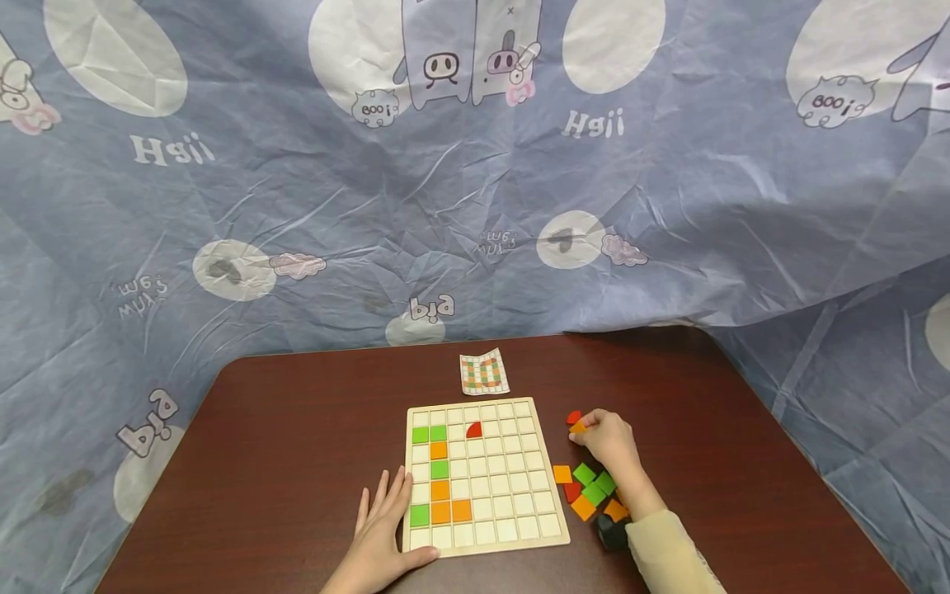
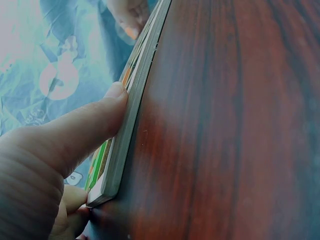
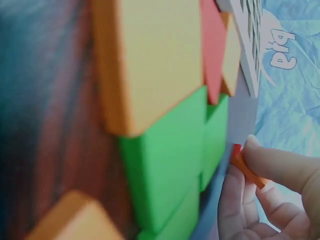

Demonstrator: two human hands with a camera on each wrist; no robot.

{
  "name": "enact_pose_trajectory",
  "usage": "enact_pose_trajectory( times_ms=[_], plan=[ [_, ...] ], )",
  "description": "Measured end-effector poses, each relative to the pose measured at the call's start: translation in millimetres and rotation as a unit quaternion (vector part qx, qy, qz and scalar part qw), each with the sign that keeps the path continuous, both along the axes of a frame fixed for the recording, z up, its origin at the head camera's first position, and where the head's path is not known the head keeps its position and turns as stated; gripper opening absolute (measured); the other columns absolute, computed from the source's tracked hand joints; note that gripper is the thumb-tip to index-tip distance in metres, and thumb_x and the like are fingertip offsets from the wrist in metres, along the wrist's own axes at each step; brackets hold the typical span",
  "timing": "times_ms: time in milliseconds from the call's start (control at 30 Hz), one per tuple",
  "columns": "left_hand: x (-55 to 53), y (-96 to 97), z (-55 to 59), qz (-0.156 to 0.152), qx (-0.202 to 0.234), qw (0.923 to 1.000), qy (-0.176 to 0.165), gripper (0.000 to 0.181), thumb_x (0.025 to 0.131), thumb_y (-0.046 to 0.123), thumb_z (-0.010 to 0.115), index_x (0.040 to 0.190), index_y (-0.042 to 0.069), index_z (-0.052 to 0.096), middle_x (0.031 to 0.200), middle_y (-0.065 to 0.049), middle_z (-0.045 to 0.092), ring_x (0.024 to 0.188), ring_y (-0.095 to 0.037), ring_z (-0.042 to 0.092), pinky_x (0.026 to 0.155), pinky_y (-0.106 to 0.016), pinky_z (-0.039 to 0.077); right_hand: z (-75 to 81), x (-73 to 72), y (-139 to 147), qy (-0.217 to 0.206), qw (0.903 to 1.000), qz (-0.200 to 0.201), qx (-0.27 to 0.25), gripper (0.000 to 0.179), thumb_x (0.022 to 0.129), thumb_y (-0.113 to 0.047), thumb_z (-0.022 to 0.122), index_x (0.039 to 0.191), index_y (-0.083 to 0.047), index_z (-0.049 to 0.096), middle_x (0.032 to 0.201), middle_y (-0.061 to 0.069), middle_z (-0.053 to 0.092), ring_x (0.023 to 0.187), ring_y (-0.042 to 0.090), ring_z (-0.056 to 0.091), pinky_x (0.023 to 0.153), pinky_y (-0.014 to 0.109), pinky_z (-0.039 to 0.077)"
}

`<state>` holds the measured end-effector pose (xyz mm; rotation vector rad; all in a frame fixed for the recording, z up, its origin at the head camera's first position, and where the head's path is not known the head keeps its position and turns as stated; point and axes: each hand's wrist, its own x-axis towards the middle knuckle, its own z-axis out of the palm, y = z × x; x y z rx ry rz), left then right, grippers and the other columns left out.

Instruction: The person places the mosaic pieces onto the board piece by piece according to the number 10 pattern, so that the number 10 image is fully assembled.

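A wooden grid board point(image 1: 512, 495) lies on the table, with green and orange square tiles in its left columns and one red quarter-round tile point(image 1: 474, 430) near the top. My left hand point(image 1: 381, 528) rests at the board's lower left corner, thumb on the front edge and fingers spread along the left side. To the right of the board, my right hand point(image 1: 610, 441) pinches an orange square tile point(image 3: 250, 172) between thumb and fingers, above the table. Just beyond it lies a red tile point(image 1: 574, 417).
Loose green tiles point(image 1: 584, 474), orange tiles point(image 1: 562, 474) and a red tile point(image 1: 572, 492) lie right of the board, partly under the right forearm. A black object point(image 1: 612, 533) sits by the sleeve. Behind the board lies a printed pattern card point(image 1: 484, 373). A patterned cloth point(image 1: 475, 181) hangs behind the table.
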<state>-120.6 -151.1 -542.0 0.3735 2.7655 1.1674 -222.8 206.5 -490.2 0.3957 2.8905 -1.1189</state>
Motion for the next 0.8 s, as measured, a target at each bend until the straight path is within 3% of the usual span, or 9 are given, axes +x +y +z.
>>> enact_pose_trajectory(
  times_ms=[133, 267, 500, 800],
  plan=[
    [-0.2, -0.3, -0.5, 0.0, 0.001, 1.0, 0.004, 0.115, 0.07, 0.054, 0.082, 0.155, 0.0, 0.026, 0.164, -0.018, 0.016, 0.151, -0.045, 0.003, 0.118, -0.041, -0.022, 5.8, -5.1, -5.6, 0.004, 0.9989, 0.0, -0.046, 0.025, 0.083, -0.012, 0.077, 0.097, 0.003, 0.064, 0.086, 0.016, 0.067, 0.07, 0.02, 0.06, 0.062, 0.031, 0.049],
    [-0.8, -0.4, -0.4, 0.002, -0.002, 1.0, -0.006, 0.115, 0.07, 0.054, 0.083, 0.155, 0.001, 0.025, 0.165, -0.016, 0.015, 0.152, -0.044, 0.001, 0.118, -0.048, -0.019, 9.2, -10.9, -17.6, 0.012, 0.9954, 0.005, -0.095, 0.024, 0.086, -0.011, 0.075, 0.102, 0.001, 0.063, 0.093, 0.017, 0.069, 0.071, 0.019, 0.067, 0.069, 0.036, 0.055],
    [-1.0, -0.3, -0.5, 0.004, -0.006, 0.9999, -0.008, 0.116, 0.069, 0.054, 0.083, 0.155, 0.001, 0.026, 0.165, -0.016, 0.016, 0.152, -0.043, 0.002, 0.119, -0.053, -0.016, 9.4, -21.9, -48.6, 0.033, 0.9887, 0.022, -0.144, 0.021, 0.086, -0.011, 0.076, 0.101, -0.002, 0.065, 0.095, 0.014, 0.072, 0.079, 0.026, 0.071, 0.069, 0.032, 0.056],
    [-1.0, -0.5, -1.1, 0.004, -0.007, 1.0, -0.004, 0.116, 0.069, 0.056, 0.082, 0.155, 0.001, 0.026, 0.165, -0.015, 0.016, 0.152, -0.042, 0.002, 0.119, -0.049, -0.018, 8.5, -27.2, -80.4, 0.04, 0.99, 0.056, -0.123, 0.014, 0.084, -0.012, 0.078, 0.094, -0.009, 0.07, 0.091, 0.008, 0.074, 0.073, 0.02, 0.067, 0.061, 0.027, 0.051]
  ],
)
